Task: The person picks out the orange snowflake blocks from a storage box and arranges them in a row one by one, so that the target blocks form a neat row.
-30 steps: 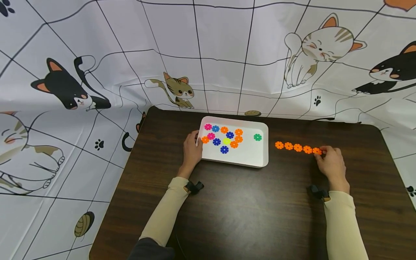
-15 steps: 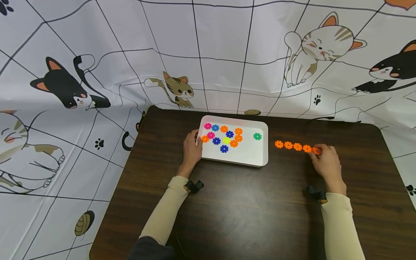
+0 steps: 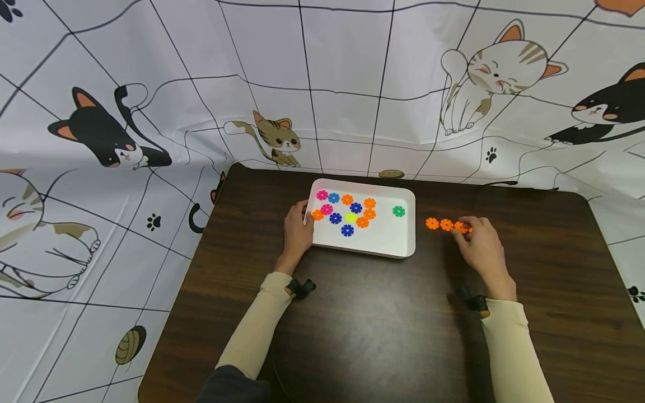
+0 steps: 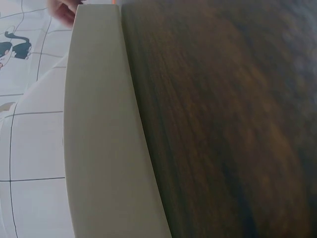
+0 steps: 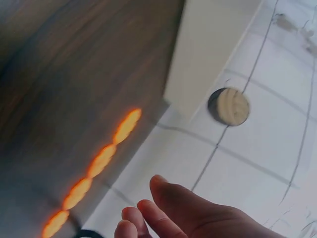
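Note:
A white tray [image 3: 375, 245] holds several flower-shaped snap discs in orange, blue, pink, yellow and green. At its left edge my left hand [image 3: 297, 234] grips the rim, the thumb on the near side. Right of the tray, orange snap discs [image 3: 446, 225] lie joined in a straight row on the table. My right hand [image 3: 482, 249] hovers over the right end of that row and hides part of it. In the right wrist view the row [image 5: 101, 161] shows apart from the loosely bent fingers [image 5: 157, 218], and no disc is visible between them.
Dark wood table [image 3: 373, 324] reaches toward me in front of the tray. A white curtain [image 3: 347, 67] printed with cats hangs behind and at the left. The tray's outer wall [image 4: 104, 119] fills much of the left wrist view.
My right hand has moved left from the far end of the orange row, along it toward the tray. The left hand and the tray have stayed in place.

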The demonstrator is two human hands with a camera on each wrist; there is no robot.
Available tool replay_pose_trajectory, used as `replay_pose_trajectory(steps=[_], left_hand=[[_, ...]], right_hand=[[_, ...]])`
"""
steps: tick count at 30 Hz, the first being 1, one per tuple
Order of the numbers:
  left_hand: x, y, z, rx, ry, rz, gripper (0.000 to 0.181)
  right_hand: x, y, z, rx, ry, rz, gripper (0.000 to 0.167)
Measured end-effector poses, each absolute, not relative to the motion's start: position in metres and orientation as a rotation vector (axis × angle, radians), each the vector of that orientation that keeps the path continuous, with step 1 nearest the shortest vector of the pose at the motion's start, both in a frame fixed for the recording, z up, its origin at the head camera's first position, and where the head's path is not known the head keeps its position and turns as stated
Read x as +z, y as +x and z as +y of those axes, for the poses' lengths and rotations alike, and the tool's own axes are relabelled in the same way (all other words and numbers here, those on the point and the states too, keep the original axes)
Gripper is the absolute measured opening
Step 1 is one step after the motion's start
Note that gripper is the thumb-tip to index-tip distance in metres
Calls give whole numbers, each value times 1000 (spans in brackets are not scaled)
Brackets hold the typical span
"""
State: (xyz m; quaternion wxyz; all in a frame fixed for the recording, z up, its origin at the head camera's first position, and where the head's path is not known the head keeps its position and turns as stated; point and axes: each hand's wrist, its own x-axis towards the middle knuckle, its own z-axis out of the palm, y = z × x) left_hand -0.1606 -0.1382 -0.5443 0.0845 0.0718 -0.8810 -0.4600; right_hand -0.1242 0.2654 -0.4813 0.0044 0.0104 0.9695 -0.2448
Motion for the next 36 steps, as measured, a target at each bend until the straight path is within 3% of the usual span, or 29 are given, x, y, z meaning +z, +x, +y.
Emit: replay_pose_trajectory(steps=[15,36], left_hand=[[-547,-159,-139,-1371,225,-2641,36],[-547,-161,-140,-1385,148,-2563,34]], right_hand=[[-473,-130,201,-767,-147,3061,41],[-481,-141,146,-717,-368,3066,38]])
